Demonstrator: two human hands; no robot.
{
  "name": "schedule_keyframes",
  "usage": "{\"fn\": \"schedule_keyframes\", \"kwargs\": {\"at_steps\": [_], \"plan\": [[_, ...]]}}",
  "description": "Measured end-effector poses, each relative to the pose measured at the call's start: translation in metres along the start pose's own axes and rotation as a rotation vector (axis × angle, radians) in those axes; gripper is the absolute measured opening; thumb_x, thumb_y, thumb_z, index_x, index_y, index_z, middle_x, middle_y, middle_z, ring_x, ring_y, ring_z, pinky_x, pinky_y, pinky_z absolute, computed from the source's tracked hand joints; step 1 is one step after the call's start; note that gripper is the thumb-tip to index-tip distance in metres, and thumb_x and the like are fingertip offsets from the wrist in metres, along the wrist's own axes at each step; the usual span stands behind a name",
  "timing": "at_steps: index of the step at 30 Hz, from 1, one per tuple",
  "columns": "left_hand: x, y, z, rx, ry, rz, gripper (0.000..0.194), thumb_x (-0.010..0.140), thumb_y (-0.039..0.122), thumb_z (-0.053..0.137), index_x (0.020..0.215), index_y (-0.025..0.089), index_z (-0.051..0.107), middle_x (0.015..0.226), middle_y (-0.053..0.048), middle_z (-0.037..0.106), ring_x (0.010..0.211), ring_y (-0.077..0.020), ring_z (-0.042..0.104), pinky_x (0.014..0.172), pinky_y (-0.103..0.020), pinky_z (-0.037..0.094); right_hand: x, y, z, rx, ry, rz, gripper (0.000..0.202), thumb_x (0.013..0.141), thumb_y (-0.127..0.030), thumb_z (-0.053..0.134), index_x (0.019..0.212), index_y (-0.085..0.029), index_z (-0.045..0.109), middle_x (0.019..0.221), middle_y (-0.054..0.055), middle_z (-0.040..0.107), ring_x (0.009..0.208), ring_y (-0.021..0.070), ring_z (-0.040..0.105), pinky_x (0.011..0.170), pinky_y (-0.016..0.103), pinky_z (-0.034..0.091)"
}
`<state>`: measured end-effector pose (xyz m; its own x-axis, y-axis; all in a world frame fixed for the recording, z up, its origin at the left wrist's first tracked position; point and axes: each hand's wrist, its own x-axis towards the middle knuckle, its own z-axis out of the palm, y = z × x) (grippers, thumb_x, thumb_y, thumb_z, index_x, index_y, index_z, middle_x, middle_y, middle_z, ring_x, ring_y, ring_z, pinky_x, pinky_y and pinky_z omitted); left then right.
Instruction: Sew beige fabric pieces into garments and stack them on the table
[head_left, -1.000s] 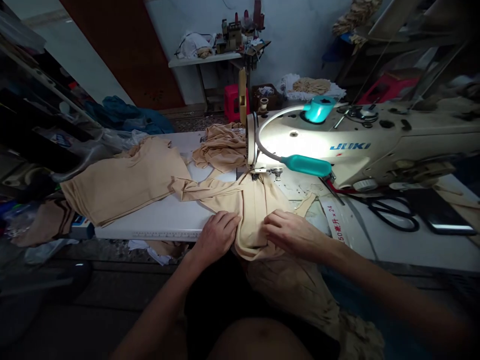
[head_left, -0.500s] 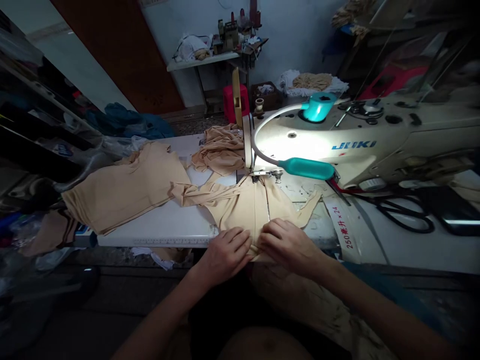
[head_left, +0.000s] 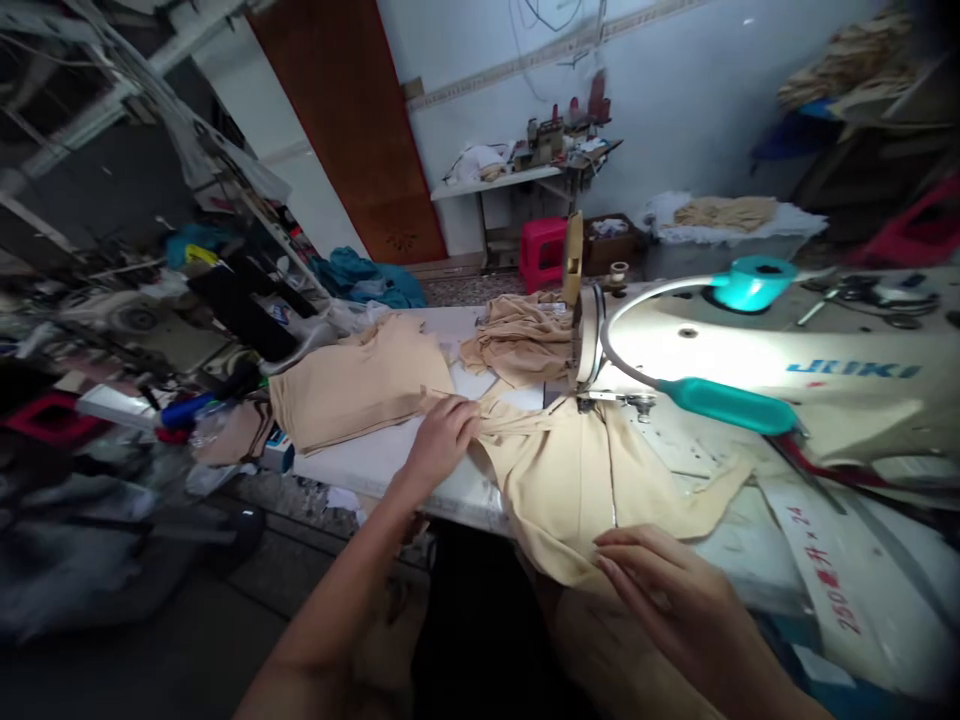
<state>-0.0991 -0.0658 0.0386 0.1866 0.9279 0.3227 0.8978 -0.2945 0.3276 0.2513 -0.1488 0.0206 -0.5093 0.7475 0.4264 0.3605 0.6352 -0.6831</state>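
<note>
A beige garment piece point(head_left: 559, 480) lies on the sewing machine's table, its back edge under the presser-foot area of the JUKI sewing machine point(head_left: 720, 340). A seam line runs down its middle, and its front hangs over the table edge. My left hand point(head_left: 444, 440) is closed on the narrow left end of the garment piece, beside a stack of beige fabric panels point(head_left: 360, 385). Over the front right edge, my right hand point(head_left: 667, 585) has its fingers loosely stretched and parted, with the fingertips close to the cloth. Whether they touch it I cannot tell.
Crumpled beige cloth point(head_left: 521, 340) lies behind, left of the machine head. A teal lamp point(head_left: 727, 405) on a bent neck lights the machine. A printed plastic sheet point(head_left: 817, 560) covers the table's right front. A pink stool point(head_left: 541, 250) stands beyond.
My left hand has moved left from the front edge to the garment's left end. My right hand has come off the front edge and loosened. The view has swung left.
</note>
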Motion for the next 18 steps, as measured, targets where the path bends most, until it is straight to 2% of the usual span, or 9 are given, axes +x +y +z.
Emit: {"fn": "schedule_keyframes", "kwargs": {"at_steps": [4,7,9,12,15,18], "plan": [[0.008,-0.016,-0.001,0.059,-0.104,-0.024,0.004,0.101,0.02,0.066,0.1,0.021,0.07,0.104,-0.008,0.07,0.106,-0.0284,0.065,0.104,-0.046,0.051,-0.004,-0.004,0.003,0.005,-0.069,0.031,0.016,0.106,-0.021,0.058,0.109,-0.032,0.069,0.104,0.003,0.076,0.09,0.0207,0.076,0.073,0.032,0.062],[-0.002,-0.023,-0.004,0.045,-0.126,-0.032,0.01,0.1,0.022,0.068,0.091,0.022,0.065,0.091,-0.003,0.067,0.092,-0.0242,0.064,0.092,-0.039,0.052,-0.011,-0.002,0.004,-0.015,-0.088,0.061,0.015,0.107,-0.024,0.057,0.108,-0.033,0.069,0.105,0.004,0.076,0.09,0.022,0.077,0.074,0.033,0.063],[-0.013,-0.029,-0.008,0.042,-0.097,-0.061,0.011,0.102,0.024,0.066,0.092,0.022,0.064,0.091,-0.003,0.066,0.09,-0.0237,0.063,0.087,-0.037,0.051,-0.018,-0.001,0.005,-0.018,-0.105,0.084,0.014,0.107,-0.027,0.056,0.107,-0.034,0.069,0.105,0.004,0.076,0.09,0.023,0.077,0.074,0.034,0.064],[-0.027,-0.044,-0.016,0.034,-0.036,-0.097,0.006,0.104,0.026,0.063,0.103,0.021,0.067,0.103,-0.006,0.067,0.101,-0.0252,0.063,0.091,-0.038,0.052,-0.025,0.001,0.008,0.019,-0.163,0.116,0.014,0.107,-0.031,0.055,0.106,-0.035,0.069,0.103,0.005,0.076,0.088,0.0246,0.077,0.07,0.034,0.064],[-0.033,-0.057,-0.019,0.004,-0.034,-0.081,0.02,0.104,0.028,0.066,0.124,0.023,0.069,0.118,-0.008,0.067,0.112,-0.025,0.064,0.097,-0.038,0.053,-0.023,0.002,0.015,0.057,-0.194,0.1,0.014,0.106,-0.031,0.055,0.106,-0.036,0.069,0.101,0.004,0.076,0.086,0.0242,0.077,0.067,0.032,0.064],[-0.032,-0.06,-0.018,-0.024,-0.058,-0.035,0.014,0.104,0.027,0.066,0.115,0.024,0.074,0.115,-0.007,0.068,0.11,-0.0249,0.065,0.099,-0.039,0.053,-0.015,-0.001,0.024,0.05,-0.158,0.063,0.014,0.106,-0.029,0.055,0.106,-0.035,0.068,0.102,0.003,0.076,0.087,0.0226,0.077,0.071,0.031,0.063]]}}
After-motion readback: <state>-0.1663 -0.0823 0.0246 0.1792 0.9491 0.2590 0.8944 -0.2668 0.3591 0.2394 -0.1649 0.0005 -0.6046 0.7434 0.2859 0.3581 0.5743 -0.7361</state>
